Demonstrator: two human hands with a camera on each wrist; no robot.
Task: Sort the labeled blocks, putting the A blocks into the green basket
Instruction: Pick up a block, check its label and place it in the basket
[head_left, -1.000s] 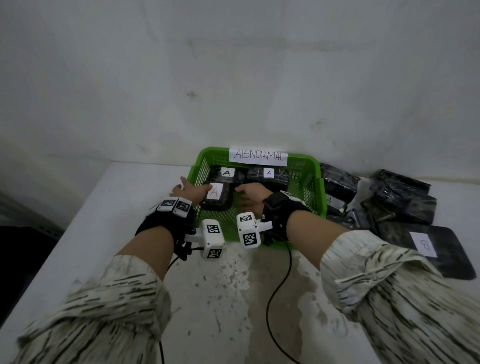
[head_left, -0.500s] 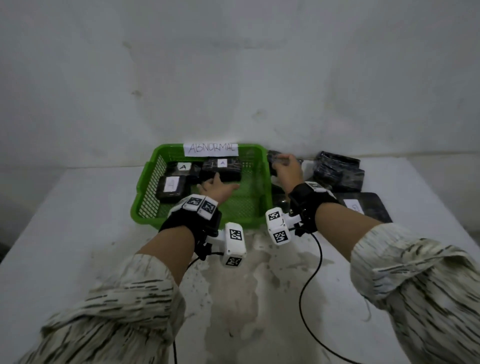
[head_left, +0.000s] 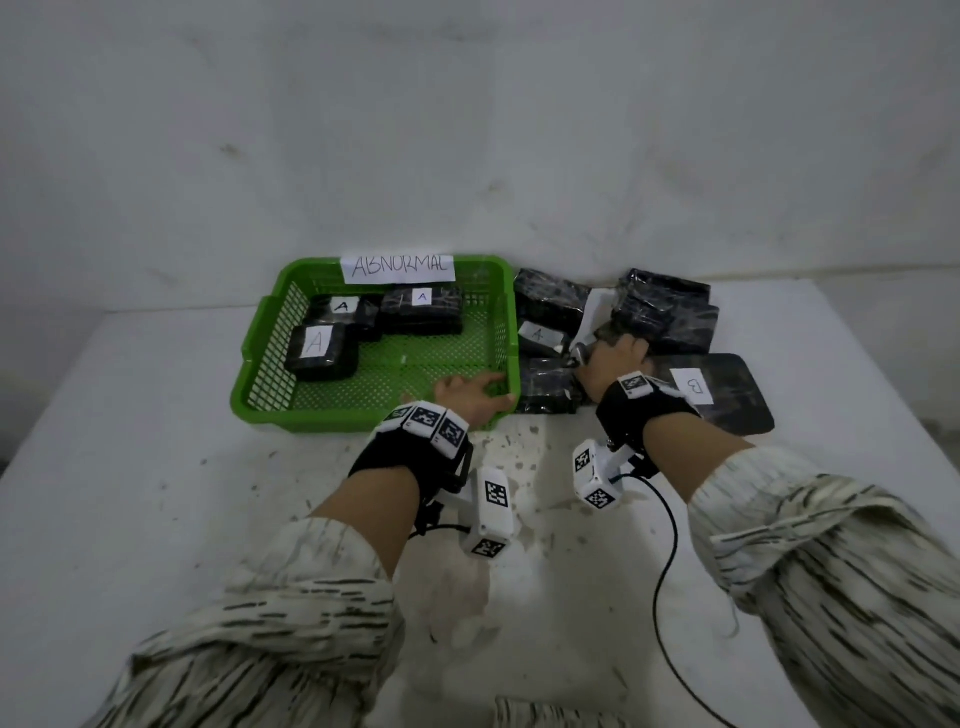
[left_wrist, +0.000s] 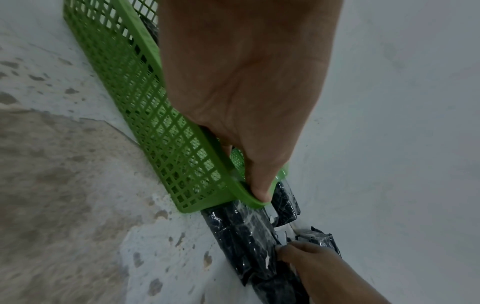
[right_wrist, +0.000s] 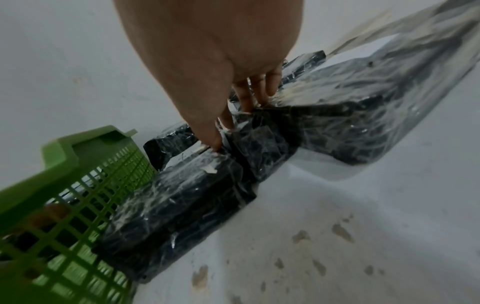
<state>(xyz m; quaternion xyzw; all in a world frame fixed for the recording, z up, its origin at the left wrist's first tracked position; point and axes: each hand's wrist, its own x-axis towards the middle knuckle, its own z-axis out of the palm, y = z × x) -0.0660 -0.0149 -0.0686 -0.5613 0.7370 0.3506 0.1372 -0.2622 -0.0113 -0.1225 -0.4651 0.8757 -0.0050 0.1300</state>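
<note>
while the left hand (head_left: 470, 397) pinches the basket (head_left: 270, 332) rim to steady it, right hand (head_left: 615, 358) fingers (right_wrist: 259, 90) curl on a block (right_wrist: 265, 148).

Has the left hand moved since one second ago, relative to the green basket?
Yes. The left hand was then over the green basket at its left side, touching an A block; now it grips the near right corner of the rim.

basket (head_left: 270, 364): at back edge of table (head_left: 130, 467), left of the pile
A blocks (head_left: 322, 345): three, in basket's back-left
pile (head_left: 660, 312): touching basket's right wall
</note>
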